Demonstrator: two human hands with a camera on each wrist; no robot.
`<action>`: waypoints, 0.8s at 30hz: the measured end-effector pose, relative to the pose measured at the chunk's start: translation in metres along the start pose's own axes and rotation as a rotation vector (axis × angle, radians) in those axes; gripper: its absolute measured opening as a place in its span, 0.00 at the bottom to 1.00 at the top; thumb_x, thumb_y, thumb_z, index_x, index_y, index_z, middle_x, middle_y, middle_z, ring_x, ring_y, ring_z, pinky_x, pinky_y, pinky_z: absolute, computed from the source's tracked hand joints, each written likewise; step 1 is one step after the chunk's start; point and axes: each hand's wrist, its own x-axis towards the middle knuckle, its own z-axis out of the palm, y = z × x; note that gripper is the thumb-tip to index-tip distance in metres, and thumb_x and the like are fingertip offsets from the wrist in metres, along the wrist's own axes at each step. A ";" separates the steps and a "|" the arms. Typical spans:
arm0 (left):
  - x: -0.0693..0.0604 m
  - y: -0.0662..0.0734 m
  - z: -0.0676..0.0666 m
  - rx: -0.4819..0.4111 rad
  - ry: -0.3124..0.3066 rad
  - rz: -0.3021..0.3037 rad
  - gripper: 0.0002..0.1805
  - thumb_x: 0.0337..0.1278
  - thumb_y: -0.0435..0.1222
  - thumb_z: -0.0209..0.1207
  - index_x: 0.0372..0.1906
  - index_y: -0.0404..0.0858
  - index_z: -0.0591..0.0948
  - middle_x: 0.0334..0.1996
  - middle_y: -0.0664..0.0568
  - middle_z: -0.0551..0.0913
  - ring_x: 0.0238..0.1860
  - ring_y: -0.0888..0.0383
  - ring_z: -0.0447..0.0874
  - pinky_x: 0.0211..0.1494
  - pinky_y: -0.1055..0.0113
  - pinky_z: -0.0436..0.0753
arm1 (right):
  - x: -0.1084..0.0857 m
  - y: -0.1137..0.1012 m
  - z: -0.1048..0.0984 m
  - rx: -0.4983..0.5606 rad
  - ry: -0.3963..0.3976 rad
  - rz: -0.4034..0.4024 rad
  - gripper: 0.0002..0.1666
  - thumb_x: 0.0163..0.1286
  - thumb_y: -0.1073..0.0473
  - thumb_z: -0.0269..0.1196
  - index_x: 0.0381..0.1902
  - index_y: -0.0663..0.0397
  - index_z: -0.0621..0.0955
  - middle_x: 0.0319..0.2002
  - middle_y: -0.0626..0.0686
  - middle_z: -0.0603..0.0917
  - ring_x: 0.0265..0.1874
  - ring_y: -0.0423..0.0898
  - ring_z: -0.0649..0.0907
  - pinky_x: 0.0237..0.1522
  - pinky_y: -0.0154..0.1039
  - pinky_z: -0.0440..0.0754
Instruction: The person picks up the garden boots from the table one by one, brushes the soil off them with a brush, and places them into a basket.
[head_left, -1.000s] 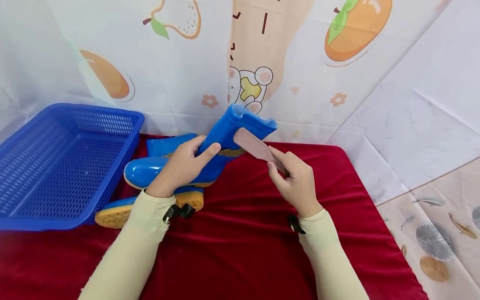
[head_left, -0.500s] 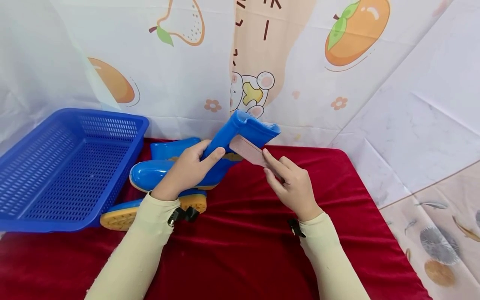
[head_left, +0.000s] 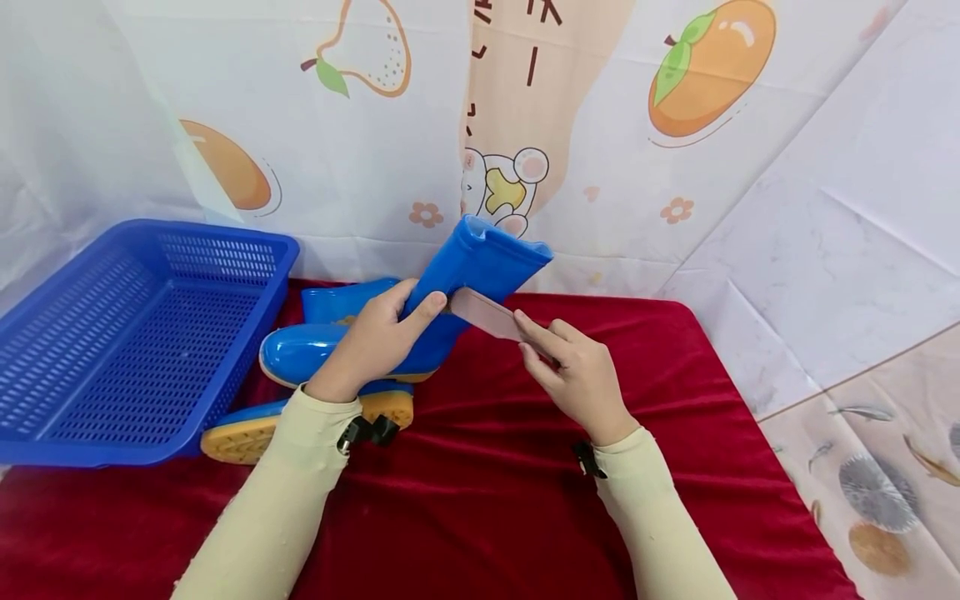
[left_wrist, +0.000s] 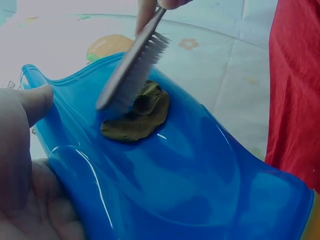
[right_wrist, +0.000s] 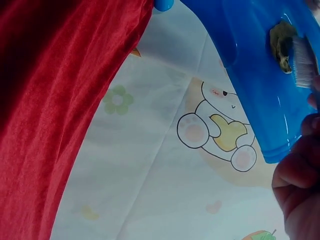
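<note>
My left hand (head_left: 378, 337) grips the shaft of a blue rain boot (head_left: 483, 258), thumb on the near side. The boot is tilted, its opening up and to the right. In my right hand (head_left: 581, 379) is a brush (head_left: 487, 315) with a pinkish back, held by its handle. White bristles (left_wrist: 145, 62) face the boot in the left wrist view. They meet or nearly meet a brown, mud-like lump (left_wrist: 127, 129) stuck to the shaft; exact contact is hard to tell. The brush back hides the lump in the head view.
A blue plastic basket (head_left: 288, 250) stands on the left. Beside it lie a blue boot (head_left: 345, 298) at the back and a yellow-soled boot (head_left: 240, 437) in front. Red cloth (head_left: 480, 500) covers the table, with a printed curtain (head_left: 600, 217) behind it.
The brush has moved down and left along the boot shaft with my right hand. My left hand keeps its grip on the boot, which has shifted only slightly. The head view has tilted a little.
</note>
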 end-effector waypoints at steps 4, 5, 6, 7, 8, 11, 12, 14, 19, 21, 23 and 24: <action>0.000 -0.002 0.000 -0.008 0.008 -0.003 0.35 0.75 0.61 0.49 0.73 0.43 0.71 0.67 0.44 0.78 0.65 0.39 0.79 0.64 0.31 0.75 | 0.000 0.001 0.000 -0.008 -0.004 0.025 0.27 0.64 0.65 0.71 0.61 0.48 0.86 0.20 0.46 0.68 0.18 0.36 0.62 0.17 0.33 0.61; 0.000 -0.002 0.000 -0.009 0.009 -0.004 0.35 0.75 0.61 0.49 0.73 0.43 0.71 0.68 0.44 0.77 0.65 0.39 0.79 0.64 0.31 0.75 | 0.000 0.001 0.000 -0.004 -0.008 0.032 0.27 0.64 0.66 0.71 0.61 0.48 0.86 0.20 0.46 0.68 0.18 0.36 0.62 0.17 0.33 0.61; 0.000 -0.002 0.000 -0.010 0.011 -0.004 0.35 0.75 0.62 0.49 0.74 0.43 0.70 0.68 0.44 0.77 0.65 0.39 0.79 0.64 0.31 0.75 | 0.000 0.001 0.000 0.001 -0.011 0.039 0.27 0.63 0.66 0.71 0.61 0.49 0.86 0.20 0.45 0.68 0.18 0.36 0.62 0.18 0.32 0.61; 0.000 -0.002 0.000 -0.012 0.012 -0.005 0.36 0.75 0.62 0.48 0.74 0.43 0.70 0.68 0.44 0.77 0.65 0.39 0.79 0.64 0.31 0.75 | 0.000 0.002 0.000 0.009 -0.016 0.046 0.27 0.63 0.66 0.71 0.61 0.49 0.86 0.20 0.45 0.67 0.18 0.36 0.62 0.18 0.32 0.61; 0.000 -0.002 -0.001 -0.012 0.014 -0.006 0.36 0.75 0.62 0.48 0.74 0.43 0.69 0.69 0.44 0.77 0.66 0.38 0.78 0.64 0.31 0.75 | 0.000 0.002 -0.001 0.015 -0.021 0.053 0.27 0.63 0.66 0.71 0.61 0.49 0.86 0.20 0.45 0.67 0.19 0.36 0.62 0.19 0.33 0.61; 0.000 -0.003 -0.001 -0.009 0.017 -0.004 0.36 0.75 0.62 0.48 0.74 0.43 0.69 0.69 0.43 0.76 0.66 0.38 0.78 0.64 0.30 0.75 | -0.001 0.003 -0.002 0.027 -0.028 0.064 0.26 0.63 0.66 0.70 0.61 0.49 0.86 0.19 0.44 0.66 0.19 0.36 0.62 0.20 0.33 0.61; 0.000 -0.003 -0.001 -0.007 0.018 -0.003 0.36 0.75 0.62 0.48 0.75 0.43 0.69 0.69 0.43 0.76 0.66 0.37 0.78 0.64 0.30 0.74 | -0.001 0.004 -0.002 0.030 -0.029 0.068 0.26 0.63 0.66 0.70 0.61 0.49 0.86 0.19 0.44 0.66 0.19 0.36 0.62 0.20 0.33 0.61; 0.000 -0.003 -0.001 -0.003 0.021 0.001 0.36 0.75 0.62 0.48 0.74 0.43 0.70 0.68 0.43 0.77 0.66 0.38 0.78 0.64 0.31 0.75 | -0.001 0.004 -0.004 0.028 -0.030 0.075 0.25 0.64 0.64 0.69 0.60 0.48 0.87 0.19 0.44 0.66 0.19 0.36 0.62 0.20 0.33 0.60; 0.000 -0.005 0.000 0.001 0.030 0.008 0.37 0.74 0.63 0.47 0.75 0.43 0.69 0.69 0.44 0.77 0.66 0.39 0.78 0.65 0.31 0.74 | -0.001 0.004 -0.007 0.021 -0.010 0.091 0.23 0.64 0.62 0.67 0.58 0.48 0.88 0.18 0.44 0.66 0.19 0.36 0.61 0.19 0.34 0.59; 0.000 -0.005 0.000 0.002 0.033 0.010 0.37 0.74 0.63 0.47 0.75 0.44 0.69 0.69 0.44 0.76 0.67 0.39 0.77 0.66 0.31 0.73 | -0.001 0.004 -0.007 0.014 0.004 0.087 0.22 0.63 0.62 0.67 0.56 0.48 0.89 0.18 0.44 0.66 0.19 0.36 0.61 0.19 0.34 0.59; 0.000 -0.005 0.000 0.003 0.035 0.008 0.37 0.74 0.63 0.47 0.75 0.44 0.69 0.69 0.44 0.76 0.67 0.39 0.77 0.66 0.31 0.73 | -0.001 0.005 -0.007 0.015 0.021 0.083 0.21 0.63 0.62 0.67 0.55 0.49 0.89 0.18 0.45 0.66 0.19 0.36 0.61 0.19 0.34 0.59; 0.000 -0.005 0.000 0.004 0.035 0.007 0.37 0.74 0.63 0.47 0.75 0.44 0.69 0.69 0.44 0.76 0.67 0.39 0.77 0.66 0.31 0.73 | -0.001 0.005 -0.007 0.019 0.030 0.082 0.21 0.62 0.62 0.67 0.54 0.49 0.89 0.17 0.45 0.66 0.19 0.36 0.61 0.19 0.33 0.59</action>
